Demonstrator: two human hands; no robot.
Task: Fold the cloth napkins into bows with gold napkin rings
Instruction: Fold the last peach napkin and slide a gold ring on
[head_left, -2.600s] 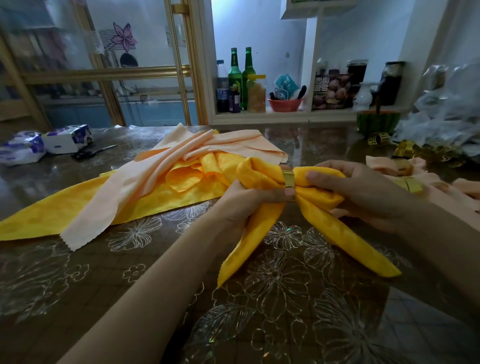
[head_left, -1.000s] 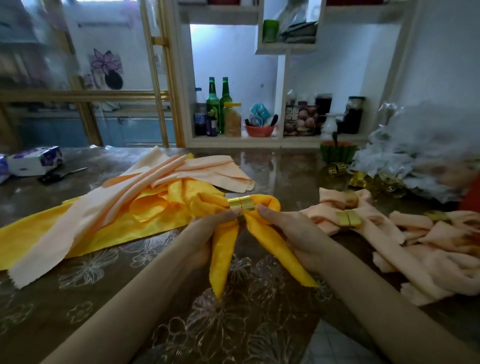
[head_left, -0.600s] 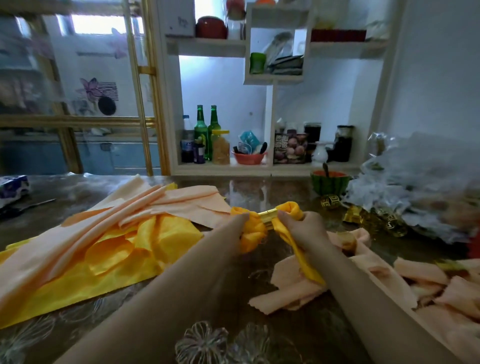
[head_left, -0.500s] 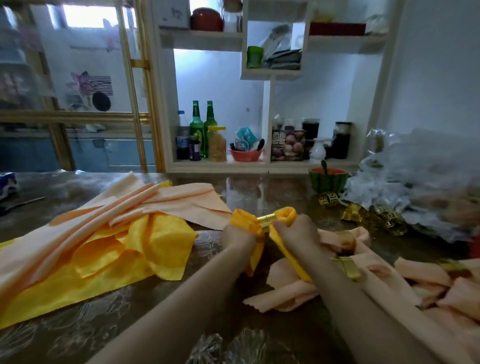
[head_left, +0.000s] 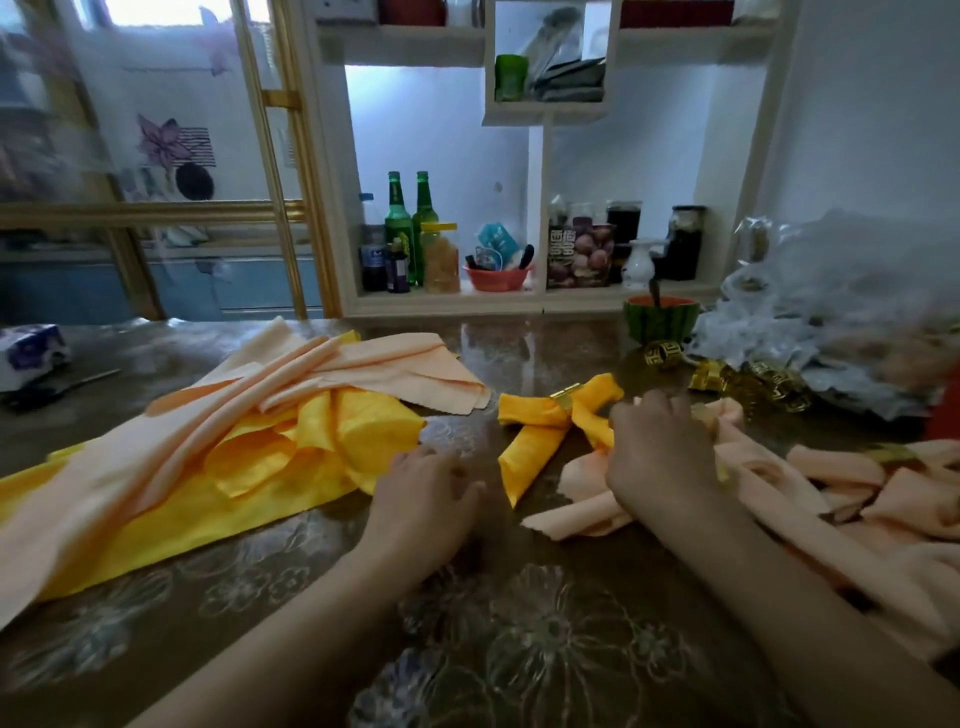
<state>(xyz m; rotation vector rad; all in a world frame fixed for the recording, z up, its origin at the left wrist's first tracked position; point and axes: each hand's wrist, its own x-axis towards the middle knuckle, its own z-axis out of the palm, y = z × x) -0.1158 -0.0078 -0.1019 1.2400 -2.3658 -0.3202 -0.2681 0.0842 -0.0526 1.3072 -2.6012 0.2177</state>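
Yellow bow (head_left: 535, 441) with gold ring (head_left: 565, 395) lies on table (head_left: 519, 623), centre, toward far side. Left hand (head_left: 423, 499): fingers loosely curled, holding nothing, just right of loose yellow cloth (head_left: 358, 426). Right hand (head_left: 660, 457): fingers bent over bow's right tail and peach napkins (head_left: 831, 467); grip cannot be determined.

We note a glossy, flower-printed plastic table cover (head_left: 519, 649). On it lies a bow (head_left: 540, 431) of faintly shiny yellow cloth in a polished gold metal ring (head_left: 565, 396). At its 10 o'clock are matt peach cloths (head_left: 363, 358), and at 2 o'clock crinkled clear plastic bags (head_left: 831, 291).
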